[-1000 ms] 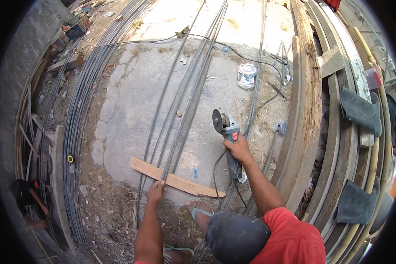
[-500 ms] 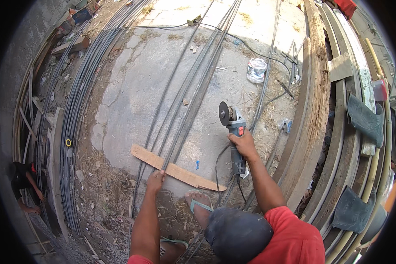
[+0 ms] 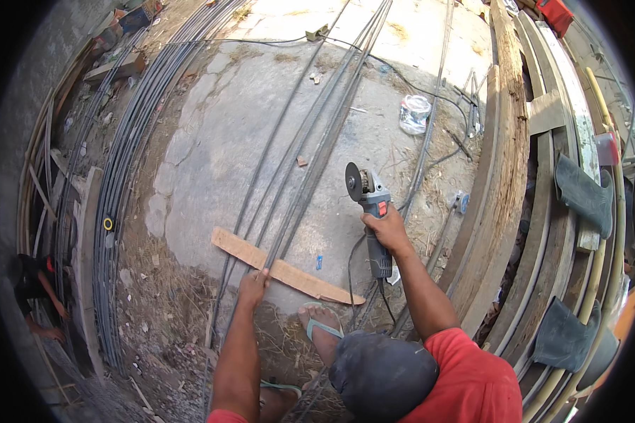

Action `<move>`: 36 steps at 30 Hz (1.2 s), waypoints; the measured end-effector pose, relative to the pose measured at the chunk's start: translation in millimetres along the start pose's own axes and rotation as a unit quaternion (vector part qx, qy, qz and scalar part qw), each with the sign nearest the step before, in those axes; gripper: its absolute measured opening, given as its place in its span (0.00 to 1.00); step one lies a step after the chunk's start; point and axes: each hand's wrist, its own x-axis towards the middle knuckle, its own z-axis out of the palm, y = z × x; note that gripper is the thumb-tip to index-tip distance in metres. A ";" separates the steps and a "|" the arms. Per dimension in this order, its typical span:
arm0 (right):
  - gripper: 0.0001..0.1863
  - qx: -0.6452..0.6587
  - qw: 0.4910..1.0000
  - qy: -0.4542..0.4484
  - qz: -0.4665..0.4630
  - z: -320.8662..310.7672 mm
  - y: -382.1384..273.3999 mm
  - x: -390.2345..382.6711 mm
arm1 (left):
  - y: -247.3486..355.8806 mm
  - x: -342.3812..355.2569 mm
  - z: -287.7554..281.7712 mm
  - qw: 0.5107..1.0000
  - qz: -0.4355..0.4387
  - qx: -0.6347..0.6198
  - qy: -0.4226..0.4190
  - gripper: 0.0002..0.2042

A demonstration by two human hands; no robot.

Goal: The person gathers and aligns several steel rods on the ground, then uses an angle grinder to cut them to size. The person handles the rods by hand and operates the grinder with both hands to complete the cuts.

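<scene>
My right hand [image 3: 386,231] is wrapped round the body of a grey angle grinder [image 3: 379,255] with a red switch. Its dark cutting disc [image 3: 353,181] is held upright, to the right of several long steel rods [image 3: 316,156] and apart from them. Whether the disc spins I cannot tell. My left hand [image 3: 254,285] is closed on the near part of one steel rod, right at a flat wooden board [image 3: 307,280]. This board lies crosswise under the rods, in front of my sandalled foot [image 3: 322,326].
Bundled rods [image 3: 135,134] run along the left, near another person's arm [image 3: 53,296]. Timber beams [image 3: 506,141] and rubber boots [image 3: 584,194] line the right. A black cable [image 3: 416,86] crosses the far concrete. A clear plastic tub [image 3: 415,113] stands beyond the grinder.
The grinder has shifted slightly left, toward the rods, still in my right hand. My left hand keeps its hold on the rod, moving only a little to the right.
</scene>
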 end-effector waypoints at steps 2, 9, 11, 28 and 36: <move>0.19 0.001 1.000 -0.005 -0.004 7.7 -11.7 -1.9 | -4.7 4.3 -2.4 1.000 0.000 0.011 0.010 0.24; 0.19 0.004 0.998 -0.058 0.007 8.5 -5.2 -1.0 | -2.0 5.8 -7.0 0.999 0.031 0.040 0.012 0.28; 0.20 -0.043 0.995 -0.092 0.001 19.9 -15.2 -8.5 | -3.9 3.3 -6.9 0.998 -0.002 0.056 0.014 0.27; 0.35 -0.384 0.862 -0.320 -0.084 149.8 -25.4 -51.8 | -7.4 -50.7 -2.4 0.994 -0.031 0.067 0.084 0.22; 0.34 -0.380 0.863 -0.319 -0.096 159.5 -31.5 -58.6 | -20.4 -48.0 1.7 0.993 -0.018 0.063 0.096 0.21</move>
